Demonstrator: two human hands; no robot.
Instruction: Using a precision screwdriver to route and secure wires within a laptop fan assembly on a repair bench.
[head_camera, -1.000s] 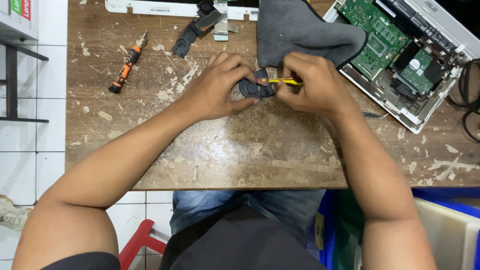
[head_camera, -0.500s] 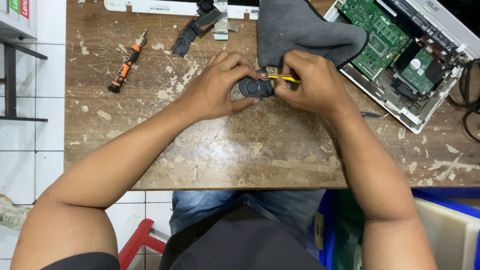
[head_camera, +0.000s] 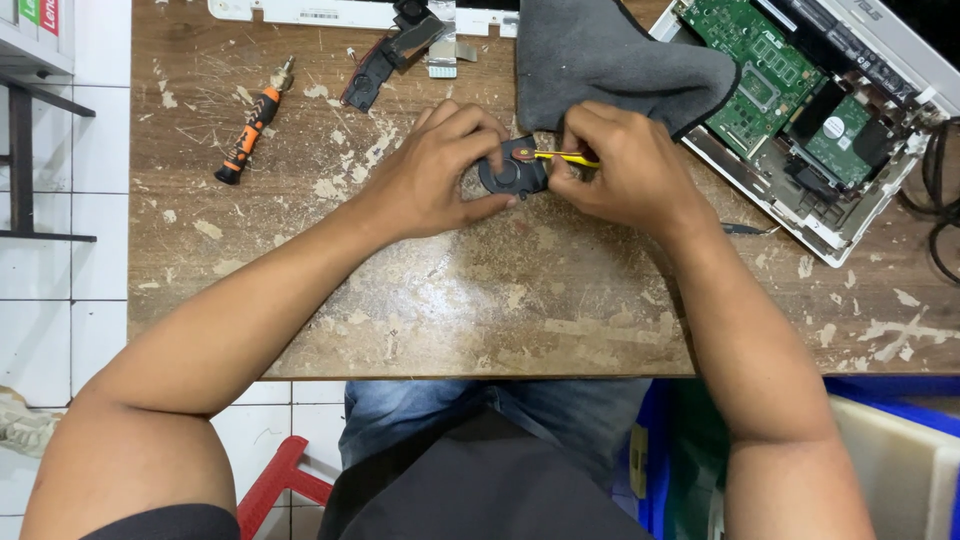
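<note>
that little black fan (head_camera: 512, 170) looks light and fragile, so the left hand (head_camera: 440, 170) pinches its rim while the right hand (head_camera: 625, 165) grips a thin yellow tool (head_camera: 565, 157)

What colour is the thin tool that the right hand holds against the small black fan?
The thin tool is yellow, seen best in the head view, between the right hand and the fan.

Black fan (head_camera: 508, 170); yellow tool (head_camera: 562, 157); grey cloth (head_camera: 600, 60); green board (head_camera: 765, 60).
</note>
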